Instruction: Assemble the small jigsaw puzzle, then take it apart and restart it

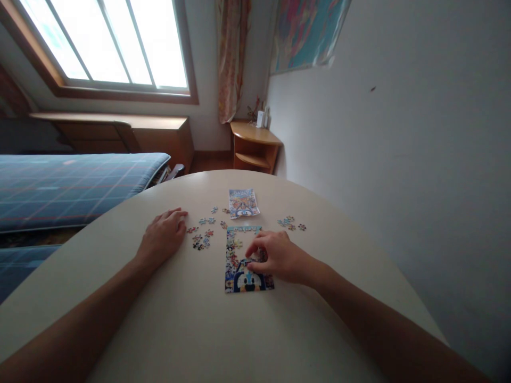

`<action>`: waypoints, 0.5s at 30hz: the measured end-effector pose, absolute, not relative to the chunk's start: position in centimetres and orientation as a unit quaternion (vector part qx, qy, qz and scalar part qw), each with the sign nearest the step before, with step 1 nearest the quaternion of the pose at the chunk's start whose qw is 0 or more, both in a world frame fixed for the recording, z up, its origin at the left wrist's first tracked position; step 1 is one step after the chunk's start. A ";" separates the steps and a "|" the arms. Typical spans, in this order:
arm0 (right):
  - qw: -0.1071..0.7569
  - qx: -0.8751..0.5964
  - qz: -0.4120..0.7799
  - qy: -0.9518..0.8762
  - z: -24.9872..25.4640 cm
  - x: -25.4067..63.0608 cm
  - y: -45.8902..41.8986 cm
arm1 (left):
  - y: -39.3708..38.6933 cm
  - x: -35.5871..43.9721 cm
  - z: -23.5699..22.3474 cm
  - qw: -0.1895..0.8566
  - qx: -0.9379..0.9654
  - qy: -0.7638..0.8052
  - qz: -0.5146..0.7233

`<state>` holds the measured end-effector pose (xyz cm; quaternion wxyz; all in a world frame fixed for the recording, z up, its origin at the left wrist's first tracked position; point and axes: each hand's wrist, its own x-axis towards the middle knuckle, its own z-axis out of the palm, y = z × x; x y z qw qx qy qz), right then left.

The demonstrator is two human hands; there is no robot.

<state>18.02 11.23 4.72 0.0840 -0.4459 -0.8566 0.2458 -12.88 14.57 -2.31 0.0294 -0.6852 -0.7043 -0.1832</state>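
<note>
Window (120,42) light reaches the pale bench (179,330), where the puzzle (249,282) lies near the middle, a pale gap showing inside its border, just nearer us than the printed sheet (243,203). We rest the left hand (163,235) on the bench, fingers loosely extended, beside loose pieces (209,233). Over the puzzle's right side, we hold the right hand (275,255) with thumb and forefinger narrowly apart; we cannot tell whether they grip anything. To seat a piece well, we should align tabs with sockets, press straight down, and steady the near edge left-handed.
</note>
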 end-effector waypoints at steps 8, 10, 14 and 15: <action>0.110 -0.435 0.255 -0.856 4.7 18.0 11.3 | 14.8 -13.1 -2.6 0.040 -0.692 -0.696 -0.188; 0.130 -0.418 0.277 -0.855 4.8 18.3 11.5 | 14.7 -13.1 -2.6 0.040 -0.693 -0.696 -0.186; 0.136 -0.366 0.311 -0.867 4.9 18.9 12.0 | 14.7 -13.0 -2.5 0.041 -0.692 -0.695 -0.189; 0.128 -0.354 0.309 -0.873 4.9 19.0 12.0 | 14.7 -13.0 -2.6 0.041 -0.691 -0.696 -0.190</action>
